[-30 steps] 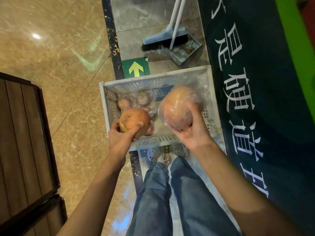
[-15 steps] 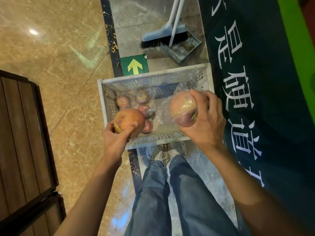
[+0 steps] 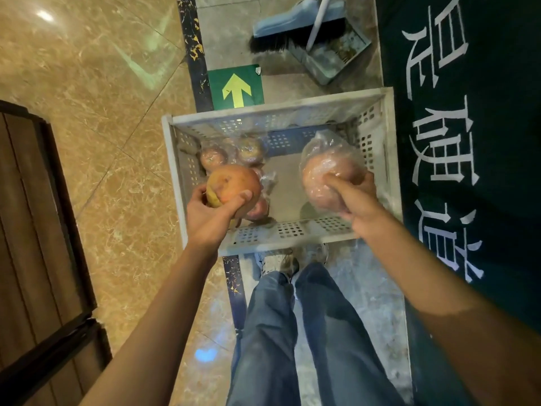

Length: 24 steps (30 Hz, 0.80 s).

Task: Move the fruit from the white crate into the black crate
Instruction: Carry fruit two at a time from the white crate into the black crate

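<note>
1. Bare left hand point(image 3: 209, 219), bare right hand point(image 3: 361, 208); forearms point(image 3: 164, 317) bare to the frame edge.
2. Blue jeans point(image 3: 272, 332): loose denim, creased along both legs.
3. Pale shoes point(image 3: 276, 260): lace-up sneakers, scuffed, partly hidden by the jeans.

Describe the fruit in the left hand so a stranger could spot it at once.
Find the white crate on the floor ahead of the person's shoes. Over its left side the left hand grips a large round fruit. Unlike the wrapped fruit in the right hand and the small bagged fruits below, it is bare of plastic, orange with a yellow patch.
</note>
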Motion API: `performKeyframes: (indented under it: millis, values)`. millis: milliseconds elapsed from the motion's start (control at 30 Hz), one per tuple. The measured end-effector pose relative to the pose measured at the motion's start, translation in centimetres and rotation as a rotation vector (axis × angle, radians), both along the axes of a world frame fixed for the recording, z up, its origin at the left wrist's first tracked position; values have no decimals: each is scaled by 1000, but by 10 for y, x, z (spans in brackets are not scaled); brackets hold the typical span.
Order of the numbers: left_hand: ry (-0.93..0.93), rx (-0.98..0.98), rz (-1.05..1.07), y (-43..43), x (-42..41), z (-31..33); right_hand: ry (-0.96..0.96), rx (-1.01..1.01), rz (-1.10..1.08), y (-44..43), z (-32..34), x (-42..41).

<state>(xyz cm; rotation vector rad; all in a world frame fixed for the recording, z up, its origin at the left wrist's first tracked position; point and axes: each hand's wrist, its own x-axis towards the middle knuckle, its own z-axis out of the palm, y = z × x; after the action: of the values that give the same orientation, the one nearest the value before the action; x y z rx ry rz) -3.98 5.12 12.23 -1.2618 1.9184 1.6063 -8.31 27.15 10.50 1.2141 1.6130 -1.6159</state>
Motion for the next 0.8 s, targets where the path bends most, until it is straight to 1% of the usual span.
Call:
performKeyframes:
  millis: [100, 167, 200, 300, 367, 400, 467, 533, 600, 700, 800]
  values:
    - [-18, -19, -20, -4, -7, -52, -171, -103, -86, 2, -66, -8]
    - [-13, -21, -28, -6, -9, -88, -239, -69, -113, -2, -113, -11]
    - [-18, -23, -28, -7, -10, -107, -251, -26, -85, -6, -136, -12]
    - [-38, 0, -28, -11, -10, -158, -224, 144, 98, -17, -203, -6]
    - [-47, 8, -25, -12, -7, -187, -173, 187, 207, -21, -239, 2]
    - [-56, 3, -22, -13, -7, -200, -141, 208, 290, -21, -254, 7]
    - [-62, -12, -22, -13, -5, -223, -67, 314, 550, -22, -281, 16]
    - [-71, -22, -38, -15, -2, -243, -35, 454, 819, -26, -303, 22]
    - [-81, -31, -50, -15, 0, -258, -5, 551, 989, -30, -320, 28]
    - [-78, -45, -39, -13, 0, -271, 16, 686, 1174, -34, -336, 36]
    - [-87, -33, -41, -8, -1, -275, 45, 753, 1311, -36, -344, 45]
